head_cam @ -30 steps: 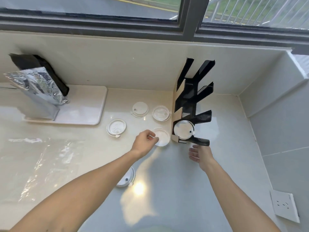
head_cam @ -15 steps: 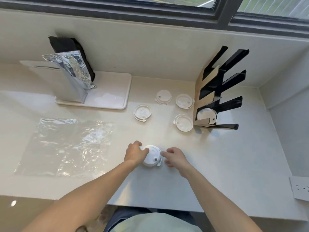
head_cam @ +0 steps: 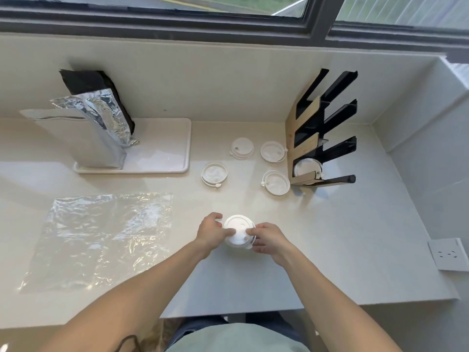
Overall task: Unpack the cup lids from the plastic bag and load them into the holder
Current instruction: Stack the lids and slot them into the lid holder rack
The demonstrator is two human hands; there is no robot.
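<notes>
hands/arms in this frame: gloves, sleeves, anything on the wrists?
No gloves. The left hand and right hand are bare, and both forearms are bare up to the frame edge, so no sleeves show. No watch, ring or band is visible. A thin dark loop lies by the left arm near the bottom edge; I cannot tell what it is.

Soft daylight came through the window (head_cam: 177,11) at the top and lit the pale table (head_cam: 342,237) evenly; the scene was bright without harsh contrast. Shadows were faint, the clearest a thin one beside the holder (head_cam: 322,138). Glare glinted off the crumpled plastic bag (head_cam: 101,237) and the foil pouch (head_cam: 101,118), and a glossy sheen lay on the table's left part. The wide lens bowed the window frame and the table's edges. Focus was fair, slightly soft at the forearms near the bottom.
</notes>
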